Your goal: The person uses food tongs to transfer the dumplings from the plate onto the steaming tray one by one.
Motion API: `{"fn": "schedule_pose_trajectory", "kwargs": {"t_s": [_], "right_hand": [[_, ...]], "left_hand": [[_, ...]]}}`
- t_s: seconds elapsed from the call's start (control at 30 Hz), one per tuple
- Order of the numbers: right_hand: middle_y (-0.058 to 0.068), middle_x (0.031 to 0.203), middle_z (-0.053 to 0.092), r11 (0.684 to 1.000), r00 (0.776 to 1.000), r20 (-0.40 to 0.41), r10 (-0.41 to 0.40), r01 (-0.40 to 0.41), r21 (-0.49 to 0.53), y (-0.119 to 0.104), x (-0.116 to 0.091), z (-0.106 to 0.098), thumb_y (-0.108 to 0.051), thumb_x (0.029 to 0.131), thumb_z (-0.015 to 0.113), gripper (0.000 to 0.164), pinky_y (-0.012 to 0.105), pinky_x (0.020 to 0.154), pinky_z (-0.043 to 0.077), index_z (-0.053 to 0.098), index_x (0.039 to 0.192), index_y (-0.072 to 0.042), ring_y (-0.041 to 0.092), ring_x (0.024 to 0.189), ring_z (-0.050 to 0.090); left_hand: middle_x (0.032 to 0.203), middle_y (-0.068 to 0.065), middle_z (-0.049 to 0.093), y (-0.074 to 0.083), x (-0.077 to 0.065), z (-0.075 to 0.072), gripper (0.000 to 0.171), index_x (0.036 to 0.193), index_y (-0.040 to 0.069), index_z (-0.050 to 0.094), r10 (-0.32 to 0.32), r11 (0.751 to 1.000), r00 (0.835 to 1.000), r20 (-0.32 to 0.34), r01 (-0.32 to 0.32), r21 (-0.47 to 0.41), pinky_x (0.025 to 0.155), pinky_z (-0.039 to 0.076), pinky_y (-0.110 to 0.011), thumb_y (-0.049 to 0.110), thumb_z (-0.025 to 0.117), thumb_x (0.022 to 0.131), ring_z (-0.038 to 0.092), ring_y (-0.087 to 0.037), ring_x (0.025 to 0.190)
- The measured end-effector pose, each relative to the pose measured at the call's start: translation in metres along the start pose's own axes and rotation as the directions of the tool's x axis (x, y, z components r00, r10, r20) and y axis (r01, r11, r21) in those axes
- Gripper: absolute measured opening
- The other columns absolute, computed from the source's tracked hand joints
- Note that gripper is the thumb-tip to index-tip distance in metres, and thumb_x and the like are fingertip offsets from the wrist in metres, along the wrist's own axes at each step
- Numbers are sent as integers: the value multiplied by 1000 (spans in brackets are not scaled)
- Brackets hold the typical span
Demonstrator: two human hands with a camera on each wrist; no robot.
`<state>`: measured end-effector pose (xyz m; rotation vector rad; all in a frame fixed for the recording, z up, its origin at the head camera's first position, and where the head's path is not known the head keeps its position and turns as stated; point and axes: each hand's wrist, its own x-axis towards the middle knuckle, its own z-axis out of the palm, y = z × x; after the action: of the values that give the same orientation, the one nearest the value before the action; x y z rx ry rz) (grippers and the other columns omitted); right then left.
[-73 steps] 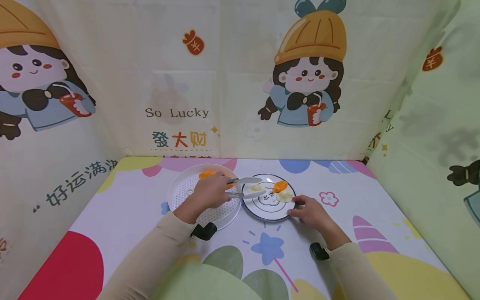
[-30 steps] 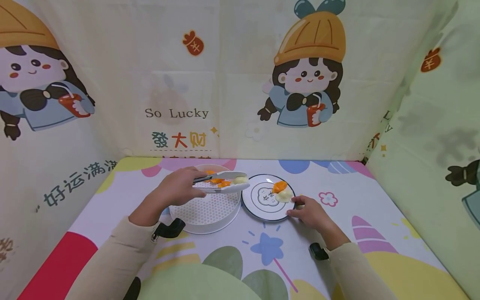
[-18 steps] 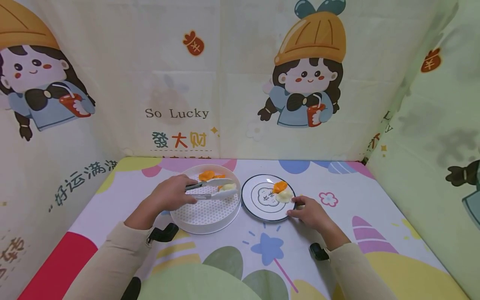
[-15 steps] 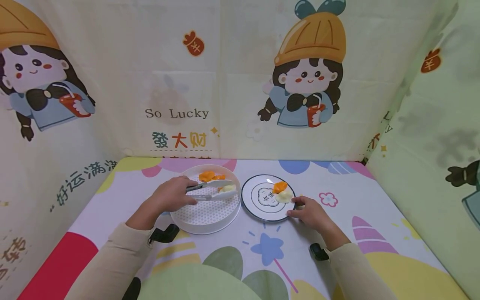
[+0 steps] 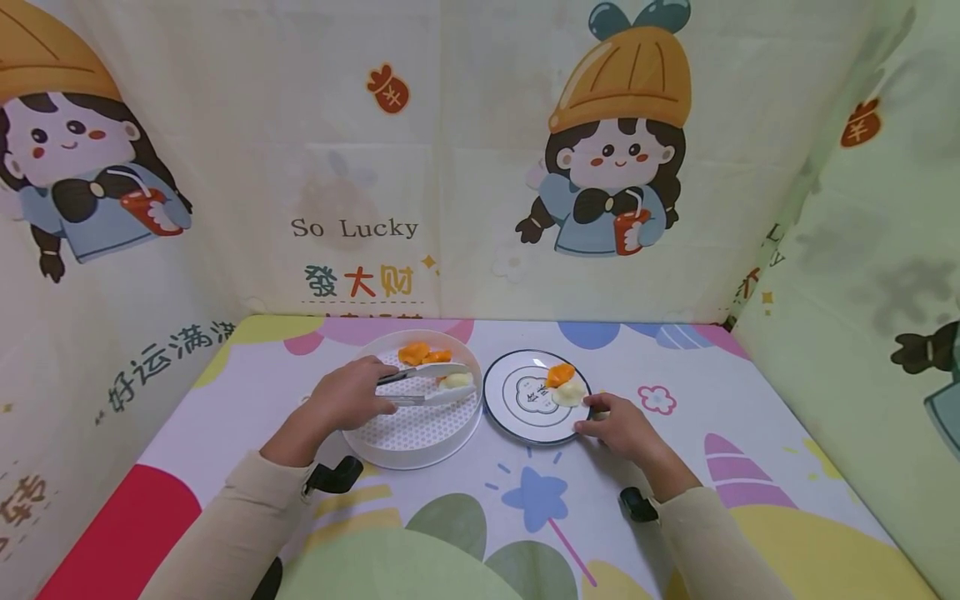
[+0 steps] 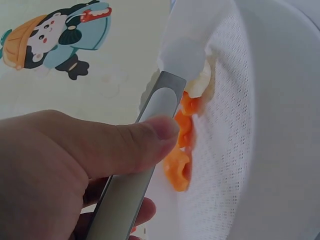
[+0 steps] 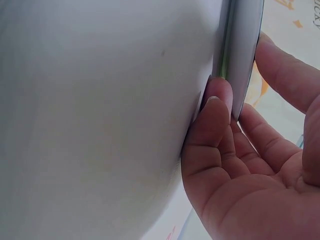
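My left hand (image 5: 343,396) holds tongs (image 5: 429,370), its thumb lying along the metal handle (image 6: 127,195) in the left wrist view. The pale tips of the tongs stand on either side of a cream dumpling (image 5: 453,381) in the round white steamer basket (image 5: 412,458). Behind it in the basket lie orange dumplings (image 5: 413,353). With thumb and fingers, my right hand (image 5: 626,429) pinches the right rim of a white plate (image 5: 510,419) with a dark edge. On that plate sit an orange dumpling (image 5: 559,374) and a cream dumpling (image 5: 568,393), side by side.
A perforated white liner (image 5: 405,425) covers the basket's floor inside its raised wall. Plate and basket stand close together on a patterned tablecloth (image 5: 615,550). Printed cloth walls (image 5: 480,167) enclose the table at the back and both sides.
The left hand has carried the cream dumpling in the tongs leftward from the plate and lowered it into the basket. Lately the tongs have barely moved. My right hand stays at the plate's rim.
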<state>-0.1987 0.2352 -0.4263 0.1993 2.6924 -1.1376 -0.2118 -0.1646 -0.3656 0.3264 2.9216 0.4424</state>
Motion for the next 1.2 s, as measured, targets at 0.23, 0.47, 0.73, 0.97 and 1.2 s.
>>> {"fn": "schedule_pose_trajectory", "kwargs": {"t_s": [0.23,0.47,0.73,0.97,1.2], "right_hand": [[19,125,59,1000,1000,-1,-1,1,0,3,1,1,-21,88,78,53,38,83,56,58,133,-2,28,97,58],[20,125,58,1000,1000,1,0,0,1,2,1,1,-22,88,79,54,39,84,55,58,133,-2,29,99,57],[19,125,59,1000,1000,2,-9,9,-4,2,2,0,-22,88,78,54,38,83,55,58,133,-2,28,97,58],[19,124,59,1000,1000,5,-12,12,6,1,2,0,-22,88,78,54,36,82,55,58,134,-1,29,96,58],[19,123,59,1000,1000,7,-3,3,14,2,2,1,-21,88,79,54,36,80,55,58,133,-1,28,95,58]], "left_hand": [[134,-18,56,-3,-2,1,62,140,8,59,7,1000,1000,-7,-8,-17,91,51,-52,26,81,84,55,-32,109],[136,-19,55,-4,-5,-3,62,140,8,60,5,1000,1000,-10,-5,-20,90,51,-52,26,80,84,54,-33,111],[135,-20,56,-9,-12,-9,61,139,6,59,8,1000,1000,5,-8,3,90,51,-54,26,79,85,55,-35,111],[133,-19,57,-10,-11,-7,59,139,6,60,7,1000,1000,-1,-7,6,88,52,-52,24,79,86,56,-33,108],[128,-19,59,-9,-7,1,58,137,5,61,32,999,999,-26,-32,-9,87,53,-49,23,80,86,56,-32,103]]}}
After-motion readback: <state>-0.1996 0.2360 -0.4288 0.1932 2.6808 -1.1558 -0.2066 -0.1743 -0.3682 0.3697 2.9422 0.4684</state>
